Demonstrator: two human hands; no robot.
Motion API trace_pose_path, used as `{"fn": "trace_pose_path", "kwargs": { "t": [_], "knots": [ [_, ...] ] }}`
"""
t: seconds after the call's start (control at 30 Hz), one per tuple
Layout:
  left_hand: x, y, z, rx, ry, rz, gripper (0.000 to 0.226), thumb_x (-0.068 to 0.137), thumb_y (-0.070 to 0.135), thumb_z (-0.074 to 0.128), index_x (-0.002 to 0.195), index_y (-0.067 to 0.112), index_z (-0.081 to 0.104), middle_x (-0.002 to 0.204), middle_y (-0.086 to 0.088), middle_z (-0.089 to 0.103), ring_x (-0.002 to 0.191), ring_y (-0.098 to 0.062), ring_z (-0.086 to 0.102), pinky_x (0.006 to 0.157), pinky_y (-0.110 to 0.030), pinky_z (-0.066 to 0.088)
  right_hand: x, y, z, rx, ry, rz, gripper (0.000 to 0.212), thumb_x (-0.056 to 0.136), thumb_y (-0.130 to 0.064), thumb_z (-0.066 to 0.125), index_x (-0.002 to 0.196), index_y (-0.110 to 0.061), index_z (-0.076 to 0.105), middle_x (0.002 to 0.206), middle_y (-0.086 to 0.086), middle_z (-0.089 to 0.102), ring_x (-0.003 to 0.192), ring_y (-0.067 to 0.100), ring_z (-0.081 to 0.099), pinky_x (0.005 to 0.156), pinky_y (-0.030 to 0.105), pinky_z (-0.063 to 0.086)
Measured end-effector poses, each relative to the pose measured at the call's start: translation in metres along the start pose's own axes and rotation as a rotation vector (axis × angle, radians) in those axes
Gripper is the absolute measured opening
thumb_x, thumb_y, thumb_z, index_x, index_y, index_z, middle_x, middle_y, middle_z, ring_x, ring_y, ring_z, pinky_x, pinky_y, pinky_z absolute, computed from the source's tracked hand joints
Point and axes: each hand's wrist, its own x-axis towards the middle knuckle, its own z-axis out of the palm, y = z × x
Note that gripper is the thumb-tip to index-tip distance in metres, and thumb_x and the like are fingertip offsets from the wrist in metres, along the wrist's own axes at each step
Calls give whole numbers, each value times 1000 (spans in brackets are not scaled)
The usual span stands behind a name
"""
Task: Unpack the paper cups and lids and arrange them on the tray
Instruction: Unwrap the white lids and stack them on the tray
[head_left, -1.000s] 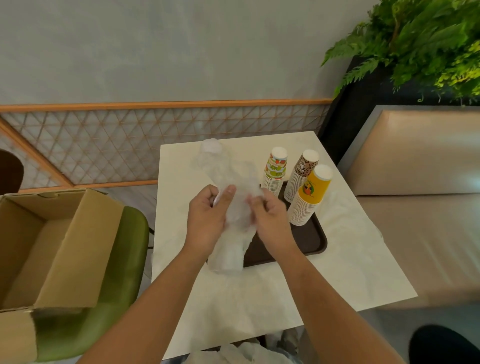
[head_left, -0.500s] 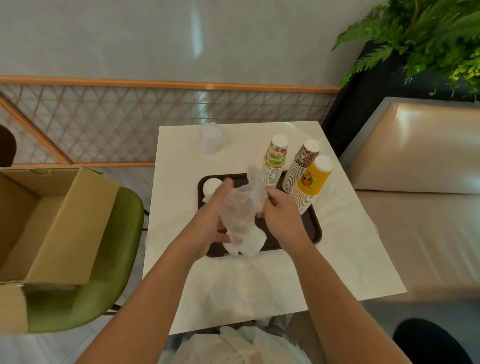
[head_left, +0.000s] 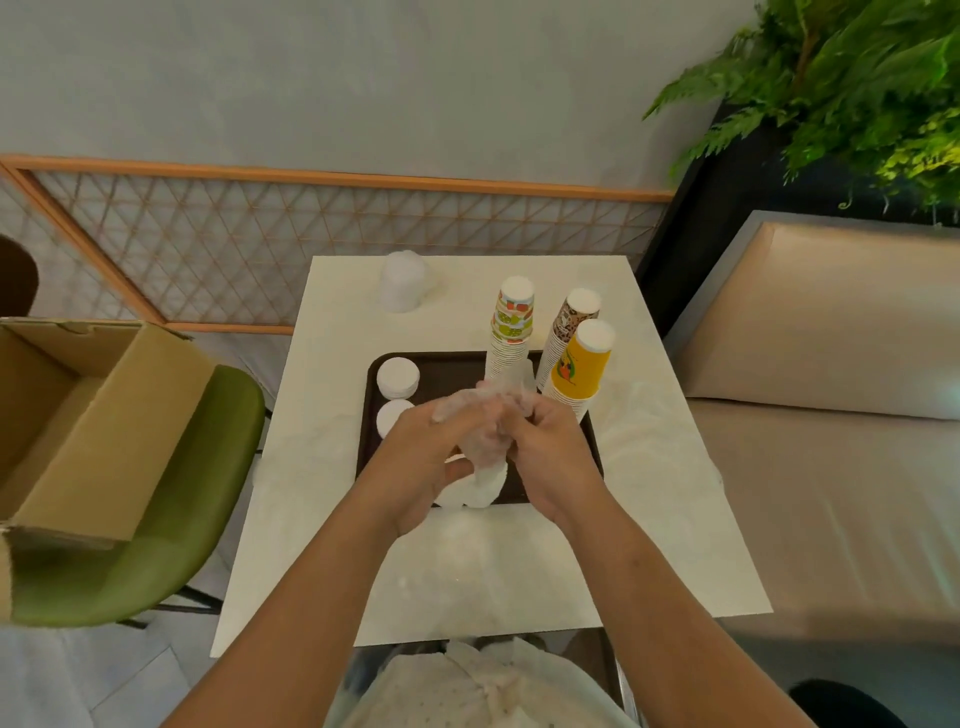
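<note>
A white desk (head_left: 353, 312) bears the brown tray (head_left: 447, 374), cup stacks (head_left: 579, 369) far right, lid stacks (head_left: 398, 378) left. The left hand (head_left: 421, 457) and right hand (head_left: 550, 457) each clamp a grip on the upright plastic sleeve (head_left: 488, 431) between them, wrapped lids (head_left: 478, 488) at its bottom over the tray's near edge

Over the dark tray (head_left: 371, 410) on the white table (head_left: 670, 457), the left hand (head_left: 415, 457) and right hand (head_left: 550, 452) both grip a crumpled clear plastic bag (head_left: 483, 441) with white lids (head_left: 478, 486) at its bottom. Three cup stacks (head_left: 511, 332) stand at the tray's far right, and two lid stacks (head_left: 397, 379) sit at its far left.
</note>
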Motion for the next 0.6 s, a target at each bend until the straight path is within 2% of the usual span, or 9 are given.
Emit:
{"fn": "trace_pose_path", "kwargs": {
  "t": [0.1,0.2,0.3,0.37,0.43,0.5,0.53,0.57,0.6],
  "knots": [
    [-2,-3,16,2,207,-8,46,76,32,78,117,10,76,113,-10,77,112,-27,73,103,-49,55,-5,-1,-12,78,-47,-17,22,104,-11,58,117,-16,76,117,11,76,114,29,71,106,54,53],
    [-7,-10,24,-261,374,-3,27,93,9,63,117,1,74,108,-17,77,101,-29,72,87,-40,58,-6,-6,-25,315,-48,48,26,105,-5,55,117,-15,75,118,15,75,115,33,70,101,52,56],
    [-11,-18,26,-537,515,-34,20,98,4,62,114,2,73,106,-14,78,93,-23,77,77,-34,65,-4,-12,-41,594,-27,226,27,103,-3,50,122,-12,68,118,16,75,110,31,72,95,56,55],
    [-14,-24,26,-713,517,-99,22,97,0,62,117,1,71,111,-17,77,99,-26,77,79,-35,66,-3,-13,-45,690,-47,282,24,103,-6,50,118,-7,69,117,18,75,101,31,75,98,58,53],
    [-16,-28,24,-848,505,-154,29,96,-3,61,124,-2,67,118,-22,74,113,-30,73,85,-40,64,-8,-12,-44,710,-66,346,24,103,-11,54,123,-3,65,125,21,71,98,35,75,96,53,54],
    [-18,-29,18,-883,487,-175,31,95,-7,58,125,-4,64,118,-23,71,114,-29,69,91,-41,61,-10,-9,-43,618,-64,407,26,101,-15,60,125,-5,65,126,19,70,87,33,75,74,41,63],
    [-20,-27,16,-855,456,-185,28,94,-9,56,120,-5,65,117,-24,69,110,-28,68,94,-40,60,-10,-8,-42,555,-55,423,21,100,-17,62,116,-7,71,117,14,72,74,27,72,58,33,58],
    [-22,-24,14,-813,405,-191,25,94,-10,53,115,-5,66,116,-23,67,100,-24,69,92,-36,62,-12,-10,-39,494,-48,423,16,100,-19,64,100,-9,77,102,11,68,61,20,60,48,27,46],
    [-24,-20,13,-757,329,-197,23,94,-8,51,110,-4,67,113,-20,66,86,-19,70,82,-31,64,-10,-8,-38,440,-21,414,22,99,-21,65,83,-12,77,89,8,59,56,16,43,45,25,34]
  ]
}}
